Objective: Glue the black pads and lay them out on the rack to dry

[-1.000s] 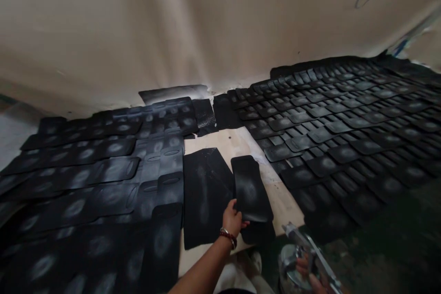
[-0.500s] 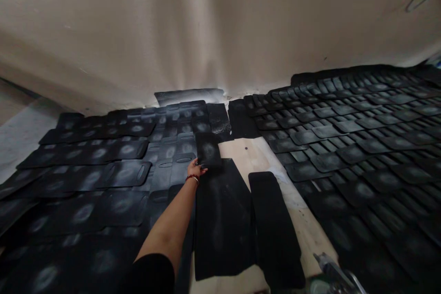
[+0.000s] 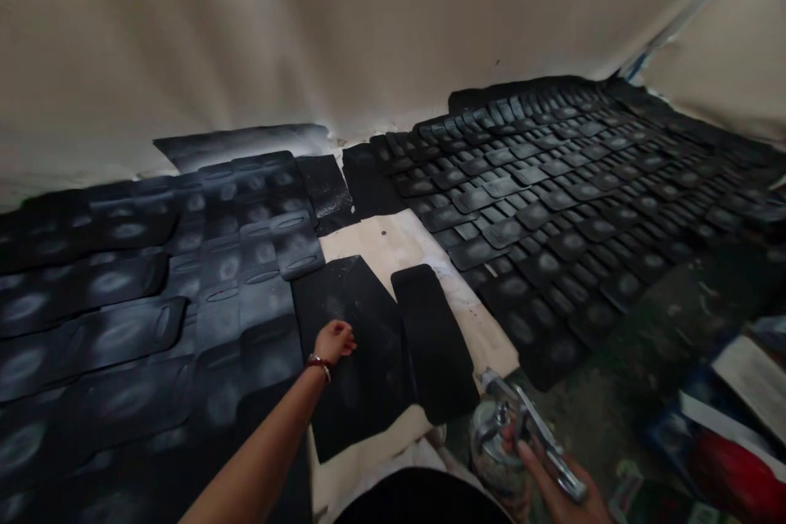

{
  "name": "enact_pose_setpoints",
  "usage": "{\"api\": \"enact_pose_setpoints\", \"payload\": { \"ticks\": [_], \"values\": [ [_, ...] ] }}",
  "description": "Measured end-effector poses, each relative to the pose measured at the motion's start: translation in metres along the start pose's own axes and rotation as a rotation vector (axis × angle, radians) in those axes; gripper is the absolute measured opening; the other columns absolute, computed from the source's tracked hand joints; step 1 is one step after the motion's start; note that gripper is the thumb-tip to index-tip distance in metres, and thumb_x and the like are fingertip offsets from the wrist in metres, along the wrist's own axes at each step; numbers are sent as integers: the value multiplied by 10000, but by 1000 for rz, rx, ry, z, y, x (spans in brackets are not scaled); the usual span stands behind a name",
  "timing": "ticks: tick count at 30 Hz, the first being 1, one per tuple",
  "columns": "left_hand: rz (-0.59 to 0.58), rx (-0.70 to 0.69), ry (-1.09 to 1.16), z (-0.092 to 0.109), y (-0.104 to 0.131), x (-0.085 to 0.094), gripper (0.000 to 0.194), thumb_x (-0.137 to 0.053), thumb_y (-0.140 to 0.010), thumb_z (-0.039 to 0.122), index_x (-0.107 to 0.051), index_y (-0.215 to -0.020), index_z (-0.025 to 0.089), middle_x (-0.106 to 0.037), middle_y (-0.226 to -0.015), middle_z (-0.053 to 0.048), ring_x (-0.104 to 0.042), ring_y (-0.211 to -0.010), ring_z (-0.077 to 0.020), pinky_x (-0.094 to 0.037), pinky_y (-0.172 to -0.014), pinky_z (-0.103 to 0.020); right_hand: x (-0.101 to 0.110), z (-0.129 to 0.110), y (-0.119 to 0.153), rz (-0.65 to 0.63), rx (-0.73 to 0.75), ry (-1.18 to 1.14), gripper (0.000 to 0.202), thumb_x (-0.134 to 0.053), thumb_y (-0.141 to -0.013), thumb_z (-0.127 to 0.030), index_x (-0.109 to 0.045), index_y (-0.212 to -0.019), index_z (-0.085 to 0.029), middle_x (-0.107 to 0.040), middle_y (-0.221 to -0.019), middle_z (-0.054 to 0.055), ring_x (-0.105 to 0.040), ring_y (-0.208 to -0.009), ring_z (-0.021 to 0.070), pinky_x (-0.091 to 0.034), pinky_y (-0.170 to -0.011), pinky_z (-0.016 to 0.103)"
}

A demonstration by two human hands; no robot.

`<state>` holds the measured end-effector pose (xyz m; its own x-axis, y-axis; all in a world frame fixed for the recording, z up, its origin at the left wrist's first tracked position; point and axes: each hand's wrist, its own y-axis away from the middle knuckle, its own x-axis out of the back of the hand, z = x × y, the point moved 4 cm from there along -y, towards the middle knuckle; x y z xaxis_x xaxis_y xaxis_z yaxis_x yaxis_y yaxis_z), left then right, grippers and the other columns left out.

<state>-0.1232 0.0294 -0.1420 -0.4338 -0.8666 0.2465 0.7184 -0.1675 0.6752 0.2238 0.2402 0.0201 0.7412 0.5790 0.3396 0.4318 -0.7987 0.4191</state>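
Observation:
My left hand, with a red bracelet at the wrist, hovers over a wide black panel. Its fingers are curled; whether anything small is in them is hidden. At the lower right my right hand is wrapped round a metal spray gun with a cup under it, nozzle toward the upper left. A separate rounded black piece lies between the gun and the wide panel. Left of the panel, overlapping black pieces with pale grey spots lie in rows.
More overlapping black pieces cover the right side. Beige sheet shows between the two groups. A pale hanging sheet rises behind. At the lower right are dark floor and a red item among clutter.
My left hand has left the black piece it was touching and come nearer. That piece now lies with the left rows. The view has swung right, bringing my right hand into sight.

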Motion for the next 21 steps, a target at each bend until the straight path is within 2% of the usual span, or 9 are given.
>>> {"api": "enact_pose_setpoints", "payload": {
  "ticks": [2, 3, 5, 7, 9, 12, 18, 21],
  "values": [
    [-189, -2, -12, -29, 43, -55, 49, -522, -844, 187, -500, -810, 160, -578, -661, 3, -595, -496, -109, -431, -451, -196, 5, 4, 1, -63, -17, -21, 386, -733, -642, -501, -739, -852, -177, -717, -885, 86, -658, -921, 306, -547, -820, 335],
    [-230, -13, -36, -40, 62, -78, 80, -529, -841, 219, -495, -792, 167, -570, -656, 9, -582, -487, -104, -418, -445, -195, 8, 7, 1, -93, -17, -28, 378, -733, -656, -482, -733, -869, -170, -713, -895, 90, -655, -926, 299, -540, -831, 333],
    [-199, -68, -150, -51, 90, -113, 165, -562, -824, 300, -481, -748, 178, -550, -626, 19, -549, -477, -96, -395, -456, -196, 14, 11, 3, -134, -4, -32, 370, -716, -691, -466, -719, -903, -163, -707, -926, 95, -650, -937, 286, -518, -865, 338],
    [-95, -172, -321, -50, 105, -134, 224, -608, -785, 349, -474, -713, 185, -549, -615, 14, -546, -525, -109, -386, -503, -208, 20, 15, 6, -178, 13, -29, 370, -687, -732, -459, -704, -952, -162, -698, -970, 99, -645, -946, 274, -492, -900, 349],
    [-31, -250, -483, -45, 111, -145, 208, -628, -757, 310, -475, -687, 189, -572, -641, -7, -563, -610, -135, -379, -558, -225, 23, 20, 11, -220, 36, -28, 364, -657, -767, -459, -693, -970, -159, -693, -989, 104, -641, -950, 267, -481, -905, 353],
    [-15, -236, -598, -44, 114, -152, 142, -584, -762, 227, -481, -672, 189, -607, -692, -31, -581, -673, -154, -368, -590, -238, 26, 28, 14, -258, 47, -31, 390, -651, -771, -471, -677, -983, -144, -695, -957, 117, -641, -936, 275, -489, -879, 371],
    [7, -171, -633, -55, 130, -156, 225, -606, -770, 369, -476, -740, 189, -638, -733, -60, -629, -698, -189, -395, -589, -252, 30, 48, 10, -214, 9, -25, 488, -649, -753, -511, -634, -1057, -130, -674, -1029, 126, -620, -967, 281, -474, -890, 388],
    [-78, -15, -470, -68, 138, -161, 229, -584, -804, 352, -441, -730, 189, -635, -685, -56, -642, -604, -180, -419, -539, -245, 37, 49, 10, -171, 14, -27, 503, -663, -731, -519, -629, -1043, -127, -681, -989, 117, -629, -926, 274, -499, -829, 353]
  ]
}}
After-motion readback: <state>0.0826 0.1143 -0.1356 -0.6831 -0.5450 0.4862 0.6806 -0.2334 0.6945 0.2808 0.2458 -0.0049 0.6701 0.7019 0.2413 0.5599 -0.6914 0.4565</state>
